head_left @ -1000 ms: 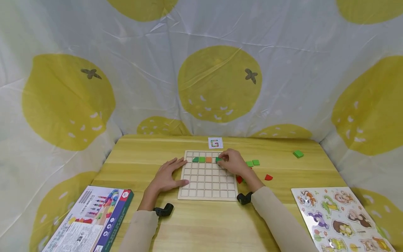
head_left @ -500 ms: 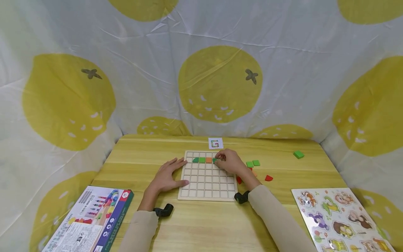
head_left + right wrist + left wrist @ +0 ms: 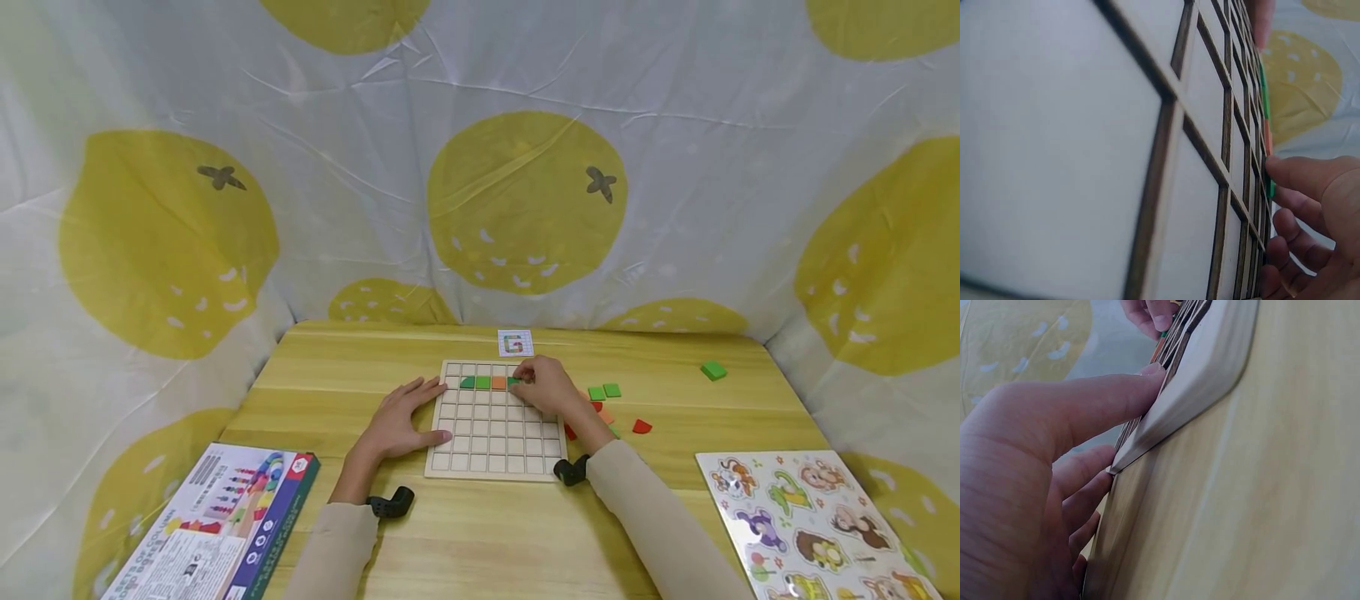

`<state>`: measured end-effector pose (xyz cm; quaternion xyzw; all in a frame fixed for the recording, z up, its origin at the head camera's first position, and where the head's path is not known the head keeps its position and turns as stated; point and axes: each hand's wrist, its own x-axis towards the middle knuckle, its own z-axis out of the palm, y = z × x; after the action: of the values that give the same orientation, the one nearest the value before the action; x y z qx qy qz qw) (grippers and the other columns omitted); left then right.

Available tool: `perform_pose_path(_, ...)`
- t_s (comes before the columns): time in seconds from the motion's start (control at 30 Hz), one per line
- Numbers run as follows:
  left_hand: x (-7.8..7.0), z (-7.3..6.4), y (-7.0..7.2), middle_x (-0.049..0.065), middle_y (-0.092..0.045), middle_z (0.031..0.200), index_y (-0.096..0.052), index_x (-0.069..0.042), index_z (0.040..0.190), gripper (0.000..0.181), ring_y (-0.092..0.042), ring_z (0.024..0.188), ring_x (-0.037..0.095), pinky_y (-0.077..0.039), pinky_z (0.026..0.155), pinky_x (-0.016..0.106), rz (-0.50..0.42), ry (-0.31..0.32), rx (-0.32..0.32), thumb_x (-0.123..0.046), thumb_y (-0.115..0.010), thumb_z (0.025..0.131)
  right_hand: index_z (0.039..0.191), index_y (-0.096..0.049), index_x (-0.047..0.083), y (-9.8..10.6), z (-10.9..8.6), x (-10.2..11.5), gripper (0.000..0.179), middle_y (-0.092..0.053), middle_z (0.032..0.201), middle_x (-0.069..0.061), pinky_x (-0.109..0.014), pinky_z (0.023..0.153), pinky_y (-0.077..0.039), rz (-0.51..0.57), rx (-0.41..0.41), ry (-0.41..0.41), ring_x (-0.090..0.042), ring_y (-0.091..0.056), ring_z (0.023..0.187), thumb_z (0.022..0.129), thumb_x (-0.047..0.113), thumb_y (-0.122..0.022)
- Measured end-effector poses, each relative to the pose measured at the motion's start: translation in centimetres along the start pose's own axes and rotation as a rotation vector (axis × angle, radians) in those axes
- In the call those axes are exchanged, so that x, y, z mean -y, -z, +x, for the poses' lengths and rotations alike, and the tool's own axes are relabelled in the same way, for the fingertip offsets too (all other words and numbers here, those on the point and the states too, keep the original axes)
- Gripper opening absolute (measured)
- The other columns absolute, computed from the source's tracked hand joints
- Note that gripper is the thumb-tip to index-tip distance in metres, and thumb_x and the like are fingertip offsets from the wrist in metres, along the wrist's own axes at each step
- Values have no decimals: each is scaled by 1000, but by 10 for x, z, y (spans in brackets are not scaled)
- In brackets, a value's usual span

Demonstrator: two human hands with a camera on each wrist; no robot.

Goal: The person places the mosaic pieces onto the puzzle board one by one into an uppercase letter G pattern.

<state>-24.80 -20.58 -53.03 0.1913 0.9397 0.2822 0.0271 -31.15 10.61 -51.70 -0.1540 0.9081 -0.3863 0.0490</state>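
A wooden grid board (image 3: pixel 480 446) lies on the table. Along its second row from the far edge sit a dark green rounded tile (image 3: pixel 467 382), a light green square tile (image 3: pixel 483 382) and an orange tile (image 3: pixel 498 382). My right hand (image 3: pixel 551 387) pinches another dark green tile (image 3: pixel 1272 189) just right of the orange one, its fingertips covering much of it. With fingers spread, my left hand (image 3: pixel 397 419) rests at the board's left side. In the left wrist view, the thumb (image 3: pixel 1104 406) lies over the board's rim and the other fingers touch its edge.
A small card (image 3: pixel 515 342) with a coloured G pattern lies behind the board. Green tiles (image 3: pixel 604 392) and red pieces (image 3: pixel 642 427) are scattered to the right, and a green block (image 3: pixel 713 371) farther off. A box (image 3: pixel 217 517) and an animal puzzle (image 3: pixel 810 517) flank the front.
My right hand has moved slightly left with the dark green tile, bringing it up beside the orange one. The left hand has stayed in place.
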Motion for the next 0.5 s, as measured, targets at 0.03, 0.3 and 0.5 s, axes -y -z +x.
perform_pose_path(0.03,0,0,0,-1,-38,167,-46,-24,157,87,-26,157,37,-20,123,67,0,2,-2,-56,-75,82,104,-77,11,0,0,0,16,-62,92,-1,-34,76,-47,-1,-3,3,-18,-52,84,93,22,-76)
perform_pose_path(0.3,1,-1,-1,-1,-39,166,-47,-24,157,87,-27,157,36,-21,123,68,3,-1,-4,-57,-75,82,106,-76,10,3,-5,1,20,-64,100,-3,-34,80,-49,20,-9,-14,-19,-55,89,92,24,-76)
perform_pose_path(0.5,0,0,1,0,-39,166,-47,-24,157,87,-27,157,36,-20,123,68,4,-5,0,-58,-74,81,109,-75,12,15,-14,-8,22,-65,104,-5,-35,80,-50,40,-31,-13,-20,-56,90,93,26,-75)
